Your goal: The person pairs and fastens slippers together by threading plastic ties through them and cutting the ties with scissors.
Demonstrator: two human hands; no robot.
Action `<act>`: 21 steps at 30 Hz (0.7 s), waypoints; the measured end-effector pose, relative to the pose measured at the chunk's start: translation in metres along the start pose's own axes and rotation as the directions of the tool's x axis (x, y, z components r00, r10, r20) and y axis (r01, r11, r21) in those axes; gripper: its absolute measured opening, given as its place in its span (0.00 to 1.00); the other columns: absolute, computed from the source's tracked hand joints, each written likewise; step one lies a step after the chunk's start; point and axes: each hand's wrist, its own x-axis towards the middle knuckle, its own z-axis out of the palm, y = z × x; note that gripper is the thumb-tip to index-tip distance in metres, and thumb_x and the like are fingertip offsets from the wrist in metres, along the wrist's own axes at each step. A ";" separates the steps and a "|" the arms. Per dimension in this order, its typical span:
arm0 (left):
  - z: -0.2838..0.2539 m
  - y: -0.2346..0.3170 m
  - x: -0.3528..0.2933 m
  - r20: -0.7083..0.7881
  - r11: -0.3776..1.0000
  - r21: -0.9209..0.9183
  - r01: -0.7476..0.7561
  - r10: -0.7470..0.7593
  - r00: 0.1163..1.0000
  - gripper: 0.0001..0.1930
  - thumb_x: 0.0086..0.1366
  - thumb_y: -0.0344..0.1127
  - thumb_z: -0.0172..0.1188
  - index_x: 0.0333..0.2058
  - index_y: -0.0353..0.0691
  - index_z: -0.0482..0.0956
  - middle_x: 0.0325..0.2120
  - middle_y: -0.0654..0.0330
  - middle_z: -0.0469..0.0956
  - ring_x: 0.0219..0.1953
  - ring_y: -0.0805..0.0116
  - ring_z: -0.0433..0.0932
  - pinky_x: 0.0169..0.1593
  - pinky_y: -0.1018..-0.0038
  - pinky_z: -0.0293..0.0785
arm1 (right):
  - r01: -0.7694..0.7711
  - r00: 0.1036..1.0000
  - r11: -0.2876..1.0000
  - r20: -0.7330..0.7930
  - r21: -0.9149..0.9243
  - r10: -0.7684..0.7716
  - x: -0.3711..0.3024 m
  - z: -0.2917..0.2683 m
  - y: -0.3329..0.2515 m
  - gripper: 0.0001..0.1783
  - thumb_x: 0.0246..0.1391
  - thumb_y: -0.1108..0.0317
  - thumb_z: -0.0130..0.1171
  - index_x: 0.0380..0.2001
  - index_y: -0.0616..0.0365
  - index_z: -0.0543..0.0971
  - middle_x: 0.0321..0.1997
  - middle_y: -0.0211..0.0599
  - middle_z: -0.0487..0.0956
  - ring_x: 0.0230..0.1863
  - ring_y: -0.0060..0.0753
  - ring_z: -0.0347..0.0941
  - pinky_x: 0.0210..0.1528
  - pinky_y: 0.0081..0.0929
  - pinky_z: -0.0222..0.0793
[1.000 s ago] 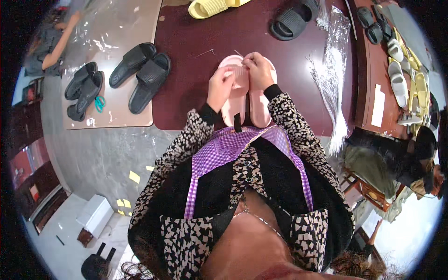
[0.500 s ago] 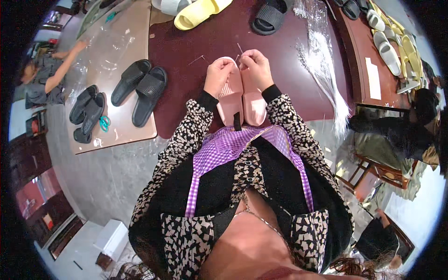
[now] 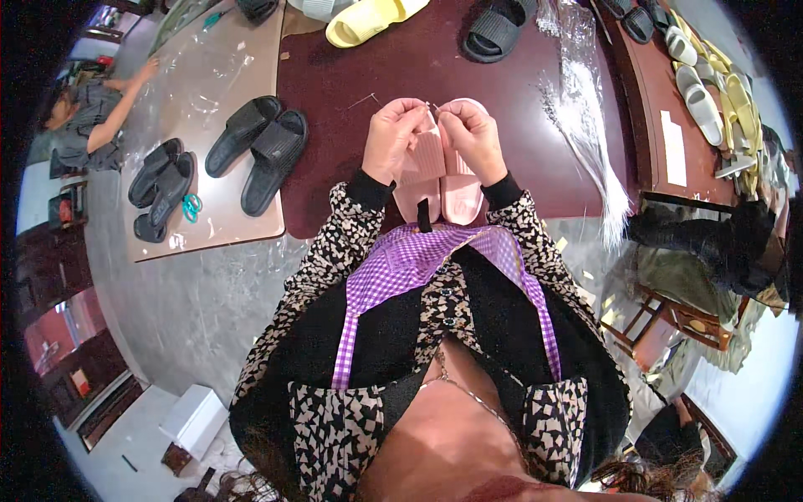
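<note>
A pair of pink slides lies side by side in front of me, the left slide (image 3: 418,173) and the right slide (image 3: 462,197) both with their heels toward me. Over the left one's ribbed strap, my left hand (image 3: 395,138) is closed in a pinch. Beside it, my right hand (image 3: 471,138) pinches above the right slide. The fingertips nearly meet around a thin strand (image 3: 432,108) near the slides' toes; its kind is too fine to make out. A further thin strand (image 3: 365,100) sticks out left of my left hand.
Black slides (image 3: 276,155) and small teal scissors (image 3: 191,207) lie on the left table. A yellow slide (image 3: 368,23) and black slides (image 3: 493,33) are at the far side. A bundle of white strands (image 3: 598,159) lies right. Another person's arm (image 3: 125,105) reaches in at left.
My fingertips have come closer together, and my right hand has shifted slightly right and toward me. The whole view has turned a little.
</note>
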 end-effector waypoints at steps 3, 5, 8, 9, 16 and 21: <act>0.001 0.001 -0.003 0.038 1.000 0.002 -0.015 0.015 0.999 0.04 0.60 0.30 0.52 0.32 0.37 0.75 0.20 0.69 0.72 0.18 0.86 0.65 0.18 0.89 0.58 | 0.024 1.000 0.998 -0.009 0.053 -0.023 -0.002 0.002 -0.013 0.05 0.52 0.73 0.53 0.31 0.62 0.76 0.25 0.23 0.73 0.28 0.15 0.68 0.31 0.13 0.64; 0.007 0.005 -0.001 0.093 0.999 0.000 -0.043 0.043 0.995 0.05 0.60 0.30 0.52 0.32 0.36 0.75 0.20 0.69 0.72 0.18 0.86 0.65 0.19 0.89 0.59 | 0.117 0.993 0.993 -0.029 -0.014 -0.118 0.000 0.001 -0.020 0.05 0.51 0.73 0.53 0.30 0.62 0.76 0.26 0.26 0.74 0.30 0.18 0.69 0.33 0.15 0.65; 0.003 0.009 -0.012 0.129 0.980 0.172 -0.097 0.075 0.989 0.07 0.61 0.30 0.50 0.36 0.36 0.74 0.21 0.70 0.70 0.20 0.87 0.65 0.20 0.89 0.59 | 0.345 0.928 0.838 0.023 -0.424 -0.371 0.002 -0.002 -0.014 0.06 0.50 0.71 0.54 0.30 0.62 0.77 0.29 0.33 0.76 0.33 0.24 0.71 0.37 0.21 0.66; 0.002 0.005 -0.011 0.149 0.990 0.125 -0.071 0.052 0.987 0.07 0.61 0.31 0.50 0.36 0.36 0.74 0.22 0.71 0.70 0.20 0.87 0.64 0.20 0.89 0.59 | 0.357 0.929 0.833 0.064 -0.423 -0.365 0.001 -0.004 -0.019 0.07 0.51 0.71 0.53 0.32 0.61 0.76 0.29 0.36 0.76 0.33 0.29 0.72 0.37 0.23 0.67; -0.005 0.003 0.003 0.225 0.993 0.085 0.079 -0.097 0.970 0.10 0.62 0.30 0.49 0.39 0.36 0.74 0.18 0.72 0.67 0.16 0.86 0.61 0.19 0.88 0.56 | 0.247 0.969 0.929 0.081 -0.275 -0.233 -0.001 -0.002 -0.024 0.06 0.51 0.71 0.52 0.31 0.62 0.74 0.26 0.38 0.76 0.28 0.31 0.73 0.32 0.25 0.67; 0.007 -0.001 0.003 0.185 0.990 0.130 -0.049 0.024 0.982 0.08 0.62 0.30 0.49 0.37 0.38 0.75 0.20 0.72 0.69 0.19 0.86 0.64 0.21 0.89 0.58 | 0.205 0.979 0.950 0.041 -0.235 -0.201 0.003 -0.001 -0.018 0.05 0.51 0.72 0.53 0.28 0.64 0.73 0.23 0.38 0.75 0.25 0.27 0.71 0.28 0.24 0.66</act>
